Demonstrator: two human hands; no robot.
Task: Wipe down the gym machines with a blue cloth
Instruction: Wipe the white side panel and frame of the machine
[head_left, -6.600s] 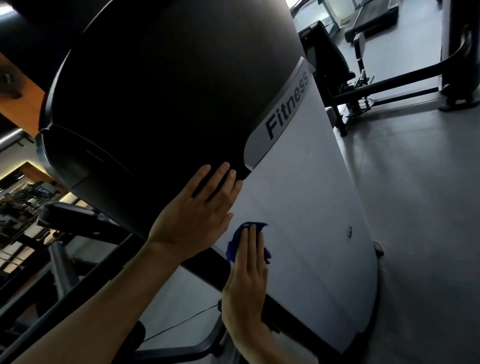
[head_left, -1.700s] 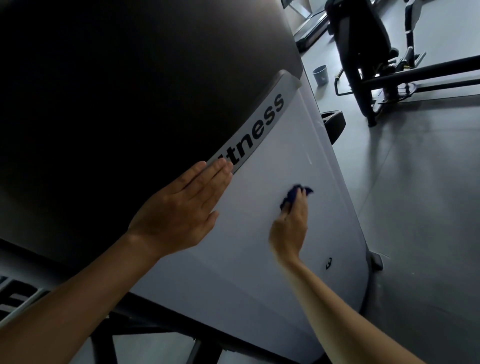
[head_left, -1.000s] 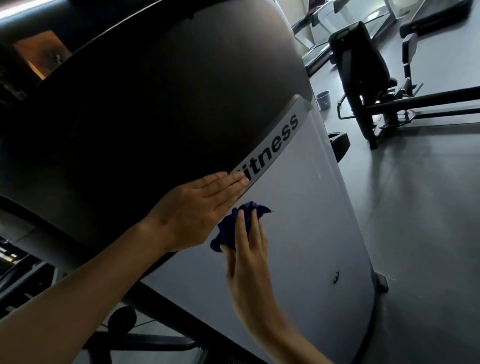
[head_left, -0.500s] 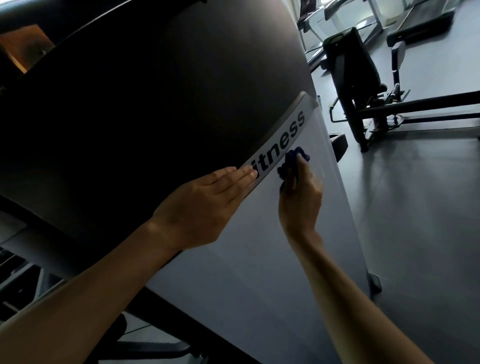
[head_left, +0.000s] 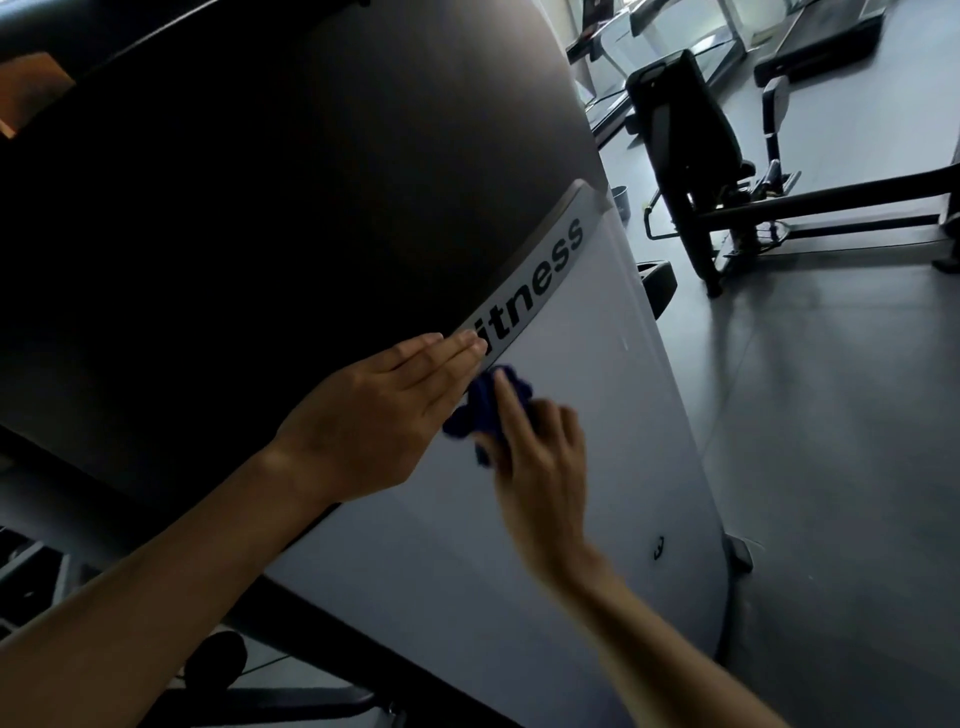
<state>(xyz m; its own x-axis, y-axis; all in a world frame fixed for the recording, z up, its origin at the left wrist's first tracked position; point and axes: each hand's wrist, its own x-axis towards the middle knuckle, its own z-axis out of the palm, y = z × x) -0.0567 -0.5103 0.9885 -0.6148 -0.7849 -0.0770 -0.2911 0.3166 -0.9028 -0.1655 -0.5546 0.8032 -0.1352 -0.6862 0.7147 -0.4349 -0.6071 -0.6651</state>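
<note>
A gym machine fills the view, with a dark upper shroud (head_left: 311, 208) and a pale grey lower side panel (head_left: 597, 441), split by a strip reading "itness" (head_left: 535, 280). My left hand (head_left: 374, 421) lies flat against the machine, its straight fingertips touching the strip's lower end. Just to its right, my right hand (head_left: 535, 457) holds a bunched blue cloth (head_left: 480, 410) against the pale panel with bent fingers. The hand is motion-blurred and covers part of the cloth.
A black seated machine (head_left: 685, 156) with a long rail stands on the grey floor (head_left: 831, 415) to the right. Treadmills (head_left: 821, 36) line the far back. A small cup (head_left: 621, 200) stands on the floor behind the panel. Dark frame bars (head_left: 291, 696) run below.
My right hand has swept the cloth down and left along the panel, from beside the strip's letters to just under my left fingertips. My left hand stays flat in place.
</note>
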